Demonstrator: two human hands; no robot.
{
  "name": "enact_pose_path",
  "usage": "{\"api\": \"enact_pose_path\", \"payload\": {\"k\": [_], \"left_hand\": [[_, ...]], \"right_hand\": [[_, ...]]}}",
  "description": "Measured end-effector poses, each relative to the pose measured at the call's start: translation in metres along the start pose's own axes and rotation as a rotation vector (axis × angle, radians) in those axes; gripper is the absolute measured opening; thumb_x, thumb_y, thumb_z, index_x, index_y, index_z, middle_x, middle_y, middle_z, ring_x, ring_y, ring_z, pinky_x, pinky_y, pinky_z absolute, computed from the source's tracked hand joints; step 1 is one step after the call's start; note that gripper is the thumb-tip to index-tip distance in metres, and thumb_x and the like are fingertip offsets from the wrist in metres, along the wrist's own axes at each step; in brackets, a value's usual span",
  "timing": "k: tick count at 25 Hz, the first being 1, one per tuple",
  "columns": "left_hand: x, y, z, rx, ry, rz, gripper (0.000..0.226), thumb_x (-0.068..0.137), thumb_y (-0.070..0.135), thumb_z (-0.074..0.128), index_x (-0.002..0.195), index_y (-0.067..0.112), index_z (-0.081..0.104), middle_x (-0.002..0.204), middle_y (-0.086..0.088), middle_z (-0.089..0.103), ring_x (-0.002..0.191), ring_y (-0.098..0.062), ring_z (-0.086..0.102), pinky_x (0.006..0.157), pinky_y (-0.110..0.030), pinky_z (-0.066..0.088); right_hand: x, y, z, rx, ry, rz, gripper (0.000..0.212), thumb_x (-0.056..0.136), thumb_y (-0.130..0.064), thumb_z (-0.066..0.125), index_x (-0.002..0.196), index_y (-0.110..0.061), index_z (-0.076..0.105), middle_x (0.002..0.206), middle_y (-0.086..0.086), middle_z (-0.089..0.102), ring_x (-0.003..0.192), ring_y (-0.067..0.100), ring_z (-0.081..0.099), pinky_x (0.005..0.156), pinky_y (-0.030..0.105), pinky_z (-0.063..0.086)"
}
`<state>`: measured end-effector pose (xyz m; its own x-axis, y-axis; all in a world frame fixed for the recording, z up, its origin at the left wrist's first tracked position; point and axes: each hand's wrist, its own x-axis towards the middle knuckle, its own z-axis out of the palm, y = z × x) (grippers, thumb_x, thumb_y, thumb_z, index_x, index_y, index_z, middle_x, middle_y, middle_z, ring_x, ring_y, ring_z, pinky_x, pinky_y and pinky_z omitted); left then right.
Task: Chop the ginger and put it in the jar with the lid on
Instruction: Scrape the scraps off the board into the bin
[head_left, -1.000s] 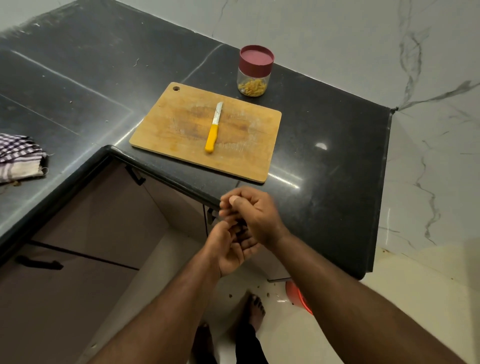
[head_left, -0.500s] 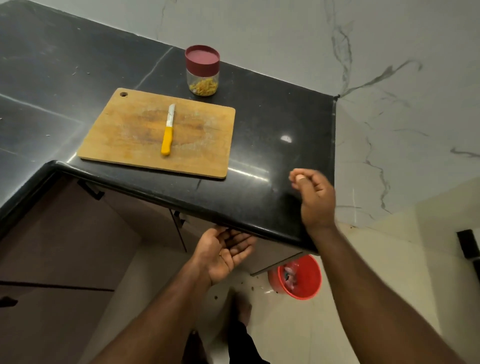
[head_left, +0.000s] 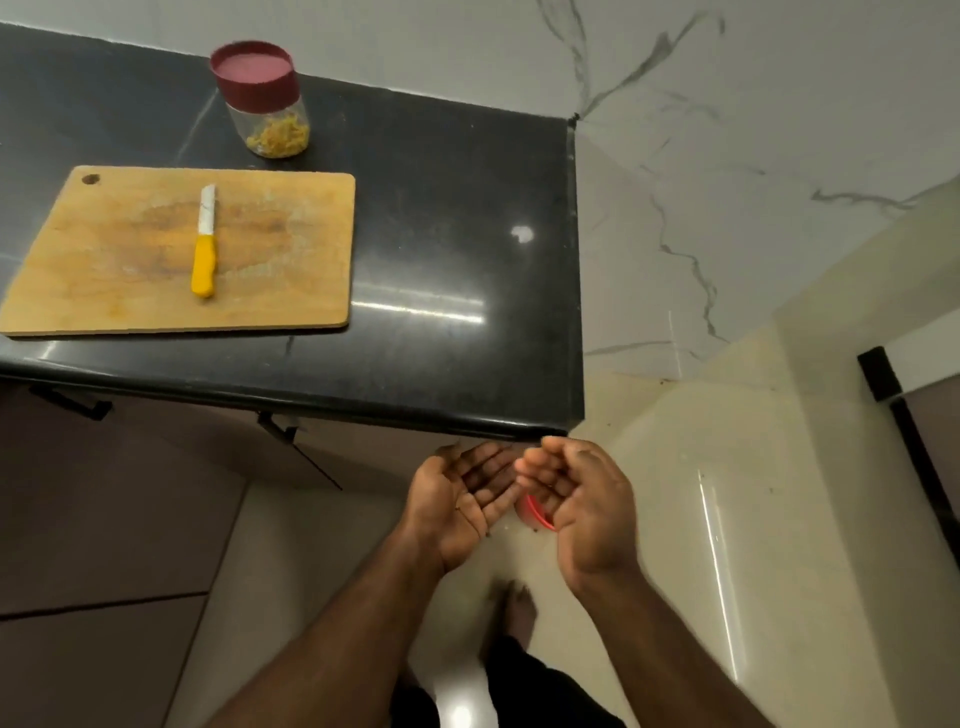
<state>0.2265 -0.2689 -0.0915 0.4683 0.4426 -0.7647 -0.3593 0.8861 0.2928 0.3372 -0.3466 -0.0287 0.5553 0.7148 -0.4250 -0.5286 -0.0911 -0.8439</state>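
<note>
A clear jar (head_left: 270, 122) with a dark red lid (head_left: 254, 73) stands at the back of the black counter (head_left: 457, 312), with chopped yellow ginger (head_left: 278, 139) in its bottom. In front of it lies a wooden chopping board (head_left: 104, 260) with a yellow-handled knife (head_left: 203, 244) flat on it. Both hands are below the counter's front edge, over the floor. My left hand (head_left: 462, 504) is palm up with relaxed fingers. My right hand (head_left: 576, 499) is beside it, palm turned inward, fingers loosely bent, holding nothing that I can see.
A red bin (head_left: 537, 514) on the floor shows only as a rim between my hands. Cabinet doors with dark handles (head_left: 280, 428) sit under the counter. A marble wall (head_left: 727, 156) rises right of the counter's end. My foot (head_left: 514, 608) is on the cream floor.
The right hand, pinched above the counter corner earlier, has dropped below the edge beside the left hand and loosened over the red bin. The view has shifted right.
</note>
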Motion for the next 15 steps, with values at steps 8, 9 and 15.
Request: {"api": "enact_pose_path", "payload": {"k": [8, 9, 15], "left_hand": [[0.088, -0.097, 0.056, -0.015, 0.183, -0.079, 0.039, 0.101, 0.028, 0.039, 0.107, 0.005, 0.069, 0.106, -0.015, 0.072, 0.092, -0.026, 0.071, 0.084, -0.038, 0.052], [0.104, -0.109, 0.065, 0.023, 0.199, -0.069, 0.040, 0.103, 0.029, 0.038, 0.116, 0.005, 0.067, 0.117, -0.014, 0.068, 0.104, -0.025, 0.067, 0.089, -0.037, 0.050], [0.206, -0.157, 0.096, 0.154, 0.242, -0.079, 0.062, 0.103, 0.054, 0.034, 0.147, 0.011, 0.043, 0.146, -0.005, 0.047, 0.145, -0.022, 0.036, 0.122, -0.041, 0.025]], "right_hand": [[0.069, 0.062, -0.105, -0.340, 0.122, -0.026, 0.020, 0.088, -0.019, 0.059, 0.102, -0.021, 0.074, 0.105, -0.003, 0.074, 0.107, 0.014, 0.066, 0.101, 0.037, 0.049], [0.078, 0.071, -0.114, -0.405, 0.070, -0.036, 0.024, 0.085, -0.027, 0.058, 0.104, -0.030, 0.073, 0.109, -0.013, 0.072, 0.111, 0.004, 0.062, 0.103, 0.030, 0.045], [0.178, 0.122, -0.192, -0.571, -0.025, 0.126, 0.059, 0.089, -0.064, 0.032, 0.122, -0.026, 0.062, 0.126, -0.007, 0.063, 0.120, 0.003, 0.054, 0.108, 0.031, 0.038]]}}
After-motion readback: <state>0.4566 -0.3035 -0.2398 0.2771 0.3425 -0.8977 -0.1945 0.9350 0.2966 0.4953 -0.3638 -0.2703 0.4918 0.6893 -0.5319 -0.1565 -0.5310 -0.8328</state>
